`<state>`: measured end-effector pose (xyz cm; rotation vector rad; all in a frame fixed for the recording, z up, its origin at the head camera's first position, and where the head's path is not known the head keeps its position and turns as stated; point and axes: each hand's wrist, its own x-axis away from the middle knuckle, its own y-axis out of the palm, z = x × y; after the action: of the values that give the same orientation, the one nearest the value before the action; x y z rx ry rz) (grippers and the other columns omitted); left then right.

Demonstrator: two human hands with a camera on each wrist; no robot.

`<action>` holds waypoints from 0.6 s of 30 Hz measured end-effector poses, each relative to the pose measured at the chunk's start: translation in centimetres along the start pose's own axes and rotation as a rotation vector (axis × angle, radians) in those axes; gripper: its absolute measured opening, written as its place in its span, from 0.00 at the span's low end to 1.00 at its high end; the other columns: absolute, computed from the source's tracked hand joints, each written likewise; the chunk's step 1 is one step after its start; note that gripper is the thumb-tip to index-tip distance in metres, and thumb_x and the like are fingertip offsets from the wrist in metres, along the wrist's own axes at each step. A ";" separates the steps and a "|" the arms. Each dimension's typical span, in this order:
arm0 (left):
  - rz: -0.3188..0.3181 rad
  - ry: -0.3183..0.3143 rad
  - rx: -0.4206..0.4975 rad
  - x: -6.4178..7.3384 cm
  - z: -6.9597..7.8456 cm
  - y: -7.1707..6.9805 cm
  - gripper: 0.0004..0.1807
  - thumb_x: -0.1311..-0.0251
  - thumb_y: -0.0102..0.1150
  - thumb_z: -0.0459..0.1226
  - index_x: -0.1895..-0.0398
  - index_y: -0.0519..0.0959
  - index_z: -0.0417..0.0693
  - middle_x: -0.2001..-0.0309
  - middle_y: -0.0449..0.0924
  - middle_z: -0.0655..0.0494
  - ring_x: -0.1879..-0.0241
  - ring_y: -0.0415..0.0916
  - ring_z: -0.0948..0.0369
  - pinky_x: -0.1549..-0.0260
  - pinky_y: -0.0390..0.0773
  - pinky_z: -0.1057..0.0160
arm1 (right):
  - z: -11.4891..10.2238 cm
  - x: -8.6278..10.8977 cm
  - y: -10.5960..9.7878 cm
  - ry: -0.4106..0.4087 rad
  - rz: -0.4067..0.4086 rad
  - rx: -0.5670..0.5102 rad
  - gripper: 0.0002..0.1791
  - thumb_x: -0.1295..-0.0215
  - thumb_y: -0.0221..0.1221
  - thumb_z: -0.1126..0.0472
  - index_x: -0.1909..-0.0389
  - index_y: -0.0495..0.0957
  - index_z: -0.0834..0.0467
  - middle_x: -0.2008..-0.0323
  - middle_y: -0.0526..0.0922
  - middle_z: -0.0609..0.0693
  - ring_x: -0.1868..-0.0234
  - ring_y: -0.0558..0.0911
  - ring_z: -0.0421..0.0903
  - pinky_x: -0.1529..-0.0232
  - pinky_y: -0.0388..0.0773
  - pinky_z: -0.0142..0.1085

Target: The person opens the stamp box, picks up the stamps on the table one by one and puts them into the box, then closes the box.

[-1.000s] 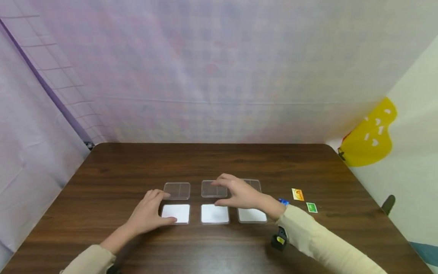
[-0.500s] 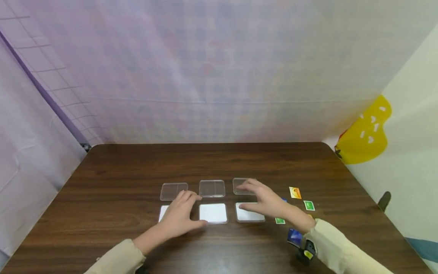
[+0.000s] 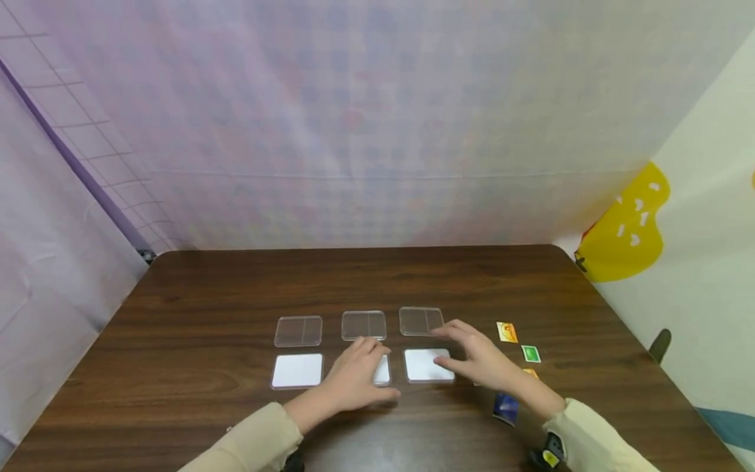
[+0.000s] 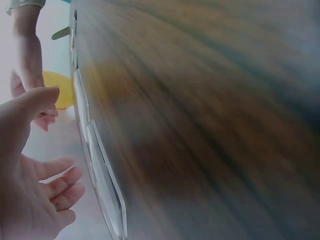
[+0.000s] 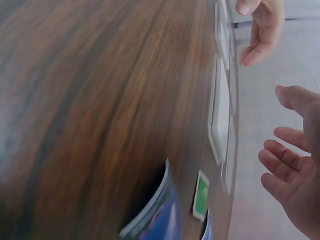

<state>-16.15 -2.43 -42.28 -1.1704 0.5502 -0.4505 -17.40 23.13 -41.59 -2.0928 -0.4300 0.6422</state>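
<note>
I see the left hand (image 3: pixel 356 377) hovering, loose and holding nothing, over the middle white box (image 3: pixel 383 371) on the worktop (image 3: pixel 177 367); the right hand (image 3: pixel 485 359), likewise relaxed, hovers by the right white box (image 3: pixel 422 366).

- Surface (image 3: pixel 206 288): dark brown wood grain, far corners rounded; pale sheen on near portion.
- Rear curtain (image 3: pixel 354 118): faint lilac-and-grey check, horizontal crease low down.
- Left curtain (image 3: pixel 41 255): whitish, creased; purple band (image 3: pixel 77 167) slants alongside.
- Right-hand backdrop (image 3: pixel 708 262): white, bearing yellow figure (image 3: pixel 628 229) with white marks; teal patch (image 3: pixel 728 427) lower.
</note>
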 end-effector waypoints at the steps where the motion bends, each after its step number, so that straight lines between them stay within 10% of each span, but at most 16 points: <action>1: -0.010 -0.006 -0.008 -0.2 0.1 0.1 0.39 0.59 0.63 0.58 0.48 0.73 0.41 0.50 0.73 0.49 0.50 0.68 0.56 0.50 0.70 0.59 | 0.2 0.2 -0.1 0.011 0.007 -0.005 0.24 0.46 0.63 0.54 0.50 0.74 0.61 0.54 0.75 0.48 0.52 0.76 0.46 0.52 0.74 0.44; 18: -0.057 -0.022 -0.075 -3.1 1.5 1.5 0.37 0.61 0.66 0.58 0.52 0.76 0.41 0.58 0.73 0.53 0.60 0.67 0.60 0.58 0.70 0.68 | 4.1 1.8 -1.7 0.010 0.037 0.063 0.14 0.47 0.63 0.64 0.59 0.78 0.63 0.62 0.79 0.50 0.61 0.79 0.47 0.61 0.77 0.41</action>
<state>-17.59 0.97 -42.73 -1.2637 0.5190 -0.4690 -18.42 27.64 -42.66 -2.0474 -0.3612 0.6588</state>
